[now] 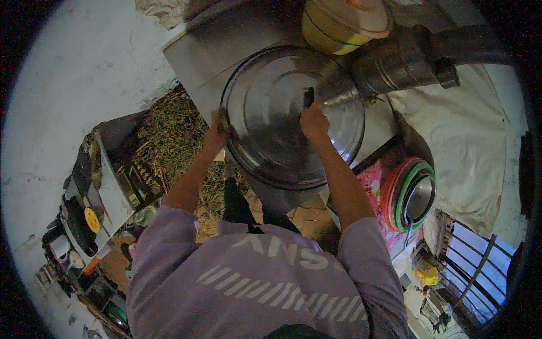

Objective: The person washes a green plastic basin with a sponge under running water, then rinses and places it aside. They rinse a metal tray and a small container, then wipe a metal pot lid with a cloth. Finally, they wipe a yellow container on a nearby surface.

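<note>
A wide, round metal lid [271, 127] with ringed ridges and a dark rim lies before me, over a pale flat surface [220, 59]. At its left edge, my left hand [217, 132] is closed around the rim; the fingertips are hard to make out. My right hand [315, 122] is a fist over the right-centre part of the lid. A short black handle [309, 96] sticks out beyond that fist, and my fingers are wrapped around its near end. Dim light hides exactly how the handle joins the lid.
Dry straw [169, 131] is heaped at left, beside a cluttered white shelf [112, 182]. A yellowish lidded bucket [338, 29] and a dark metal pipe [394, 70] stand behind the lid. Nested basins [394, 199] rest on a pink cloth [371, 180] at right, near a barred window [476, 267].
</note>
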A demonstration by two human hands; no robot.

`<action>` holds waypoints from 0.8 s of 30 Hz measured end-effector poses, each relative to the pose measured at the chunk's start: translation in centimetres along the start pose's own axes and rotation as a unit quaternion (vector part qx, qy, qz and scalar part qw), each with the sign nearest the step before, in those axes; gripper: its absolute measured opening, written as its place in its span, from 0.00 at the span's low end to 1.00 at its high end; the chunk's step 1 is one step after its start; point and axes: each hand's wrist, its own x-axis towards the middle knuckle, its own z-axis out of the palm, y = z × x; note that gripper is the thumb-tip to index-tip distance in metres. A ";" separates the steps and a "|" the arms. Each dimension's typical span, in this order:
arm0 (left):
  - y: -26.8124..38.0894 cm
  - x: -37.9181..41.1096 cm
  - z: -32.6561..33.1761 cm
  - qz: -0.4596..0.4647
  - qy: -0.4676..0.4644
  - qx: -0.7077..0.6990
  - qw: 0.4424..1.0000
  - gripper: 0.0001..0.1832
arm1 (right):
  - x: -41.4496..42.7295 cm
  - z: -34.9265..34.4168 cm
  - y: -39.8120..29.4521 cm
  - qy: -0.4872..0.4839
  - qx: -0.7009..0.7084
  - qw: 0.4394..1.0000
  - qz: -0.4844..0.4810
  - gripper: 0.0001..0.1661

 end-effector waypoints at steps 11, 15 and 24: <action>5.1 -16.2 10.6 -0.357 -0.159 -0.300 0.870 0.21 | 0.6 -3.0 -1.4 -0.116 0.045 0.991 0.057 0.26; 10.1 -18.9 7.7 -0.244 -0.260 -0.613 0.705 0.18 | 0.7 -1.1 1.0 -0.043 -0.070 0.987 -0.134 0.26; 8.1 0.9 -2.1 0.043 0.047 -0.532 0.845 0.17 | 0.6 -4.7 -2.4 -0.143 -0.035 0.987 -0.064 0.21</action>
